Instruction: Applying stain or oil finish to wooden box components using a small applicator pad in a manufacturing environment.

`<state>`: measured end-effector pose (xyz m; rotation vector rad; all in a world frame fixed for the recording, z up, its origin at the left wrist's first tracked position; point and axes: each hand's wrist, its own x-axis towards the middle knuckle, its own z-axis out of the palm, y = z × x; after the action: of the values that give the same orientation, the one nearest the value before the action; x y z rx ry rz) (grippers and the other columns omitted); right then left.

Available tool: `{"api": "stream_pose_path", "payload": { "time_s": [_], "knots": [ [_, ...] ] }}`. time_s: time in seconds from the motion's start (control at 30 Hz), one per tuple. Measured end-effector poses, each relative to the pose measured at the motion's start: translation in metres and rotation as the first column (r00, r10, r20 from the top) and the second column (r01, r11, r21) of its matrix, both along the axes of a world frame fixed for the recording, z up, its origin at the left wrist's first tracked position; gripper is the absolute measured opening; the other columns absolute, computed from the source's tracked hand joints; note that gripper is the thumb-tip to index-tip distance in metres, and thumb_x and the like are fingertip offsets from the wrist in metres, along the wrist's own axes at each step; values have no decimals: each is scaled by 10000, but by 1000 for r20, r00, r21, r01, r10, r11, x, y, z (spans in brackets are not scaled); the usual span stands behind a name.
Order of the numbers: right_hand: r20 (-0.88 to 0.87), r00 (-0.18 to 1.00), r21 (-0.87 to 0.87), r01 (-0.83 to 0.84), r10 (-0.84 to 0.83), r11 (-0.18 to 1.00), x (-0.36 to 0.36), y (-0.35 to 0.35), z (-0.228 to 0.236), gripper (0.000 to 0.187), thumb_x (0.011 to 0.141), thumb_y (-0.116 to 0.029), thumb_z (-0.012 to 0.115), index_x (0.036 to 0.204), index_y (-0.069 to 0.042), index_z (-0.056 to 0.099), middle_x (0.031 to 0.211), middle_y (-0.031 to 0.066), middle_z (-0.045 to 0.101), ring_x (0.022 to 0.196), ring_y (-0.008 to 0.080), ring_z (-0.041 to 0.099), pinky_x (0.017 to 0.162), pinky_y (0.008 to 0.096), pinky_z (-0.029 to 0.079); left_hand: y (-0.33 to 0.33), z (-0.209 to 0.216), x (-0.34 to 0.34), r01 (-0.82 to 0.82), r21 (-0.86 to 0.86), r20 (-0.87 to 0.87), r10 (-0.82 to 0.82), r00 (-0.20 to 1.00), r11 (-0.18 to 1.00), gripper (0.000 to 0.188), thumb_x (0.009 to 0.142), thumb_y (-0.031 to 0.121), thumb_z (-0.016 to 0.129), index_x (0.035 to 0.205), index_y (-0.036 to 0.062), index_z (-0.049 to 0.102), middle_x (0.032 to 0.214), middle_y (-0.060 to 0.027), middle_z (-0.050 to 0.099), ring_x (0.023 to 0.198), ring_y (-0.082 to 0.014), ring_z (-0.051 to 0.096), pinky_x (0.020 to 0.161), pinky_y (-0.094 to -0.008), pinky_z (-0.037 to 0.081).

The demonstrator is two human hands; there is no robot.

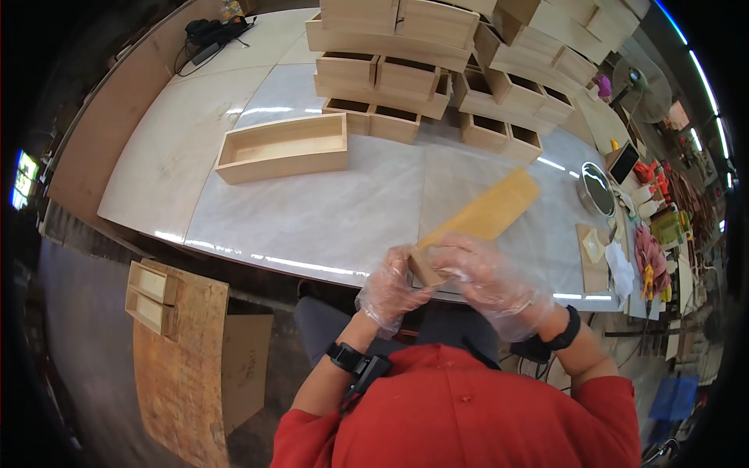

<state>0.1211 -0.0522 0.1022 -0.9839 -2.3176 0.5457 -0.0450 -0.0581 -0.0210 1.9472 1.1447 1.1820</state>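
A long yellowish wooden piece (pixel 488 209), which looks like a narrow box or board, slants over the table from its near end up toward the far right. My left hand (pixel 394 285), in a clear plastic glove, is closed around the left side of its near end. Against the right side of that same end is my right hand (pixel 488 281), gloved too, with its fingers bent together. Whether a small thing sits inside the right fingers is hidden by the glove. An open pale wooden box (pixel 285 161) lies farther left on the table.
Stacked wooden boxes (pixel 382 74) fill the far side. At right are a round metal bowl (pixel 597 189), a small board (pixel 591 257), a white cloth (pixel 620 269) and a pink cloth (pixel 650 257). A wooden stand (pixel 179 351) with small boxes is at lower left.
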Motion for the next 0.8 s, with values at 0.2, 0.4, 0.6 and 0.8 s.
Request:
{"api": "stream_pose_path", "payload": {
  "time_s": [0.2,0.4,0.6,0.8],
  "knots": [
    [108,993,118,32,-45,993,-2,17,5,172,797,-60,568,968,-45,587,881,110,574,829,316,577,691,371,474,-1,1,1,-44,-63,-69,40,997,997,667,634,274,790,1165,48,457,1070,-155,534,930,-345,575,753,-390,508],
    [-46,986,-67,-163,160,984,4,-17,0,231,753,18,582,976,-40,588,959,151,585,850,314,587,689,362,478,-1,8,2,21,-172,16,-19,1000,985,647,616,282,791,1137,53,485,1038,-143,550,994,-336,548,811,-398,477],
    [-60,994,144,99,-91,985,24,-40,42,327,703,59,618,1017,-24,590,989,153,586,883,328,592,719,355,487,4,53,3,-37,67,-75,42,996,997,663,583,263,792,1132,45,491,991,-132,564,938,-335,530,804,-407,454],
    [5,986,418,150,-167,896,49,-22,66,366,719,23,617,1074,-65,605,1078,111,593,977,287,581,778,352,484,23,110,30,80,-98,102,-70,992,992,616,645,219,765,1156,25,479,1078,-108,542,973,-255,533,841,-358,439]
  ]
}}
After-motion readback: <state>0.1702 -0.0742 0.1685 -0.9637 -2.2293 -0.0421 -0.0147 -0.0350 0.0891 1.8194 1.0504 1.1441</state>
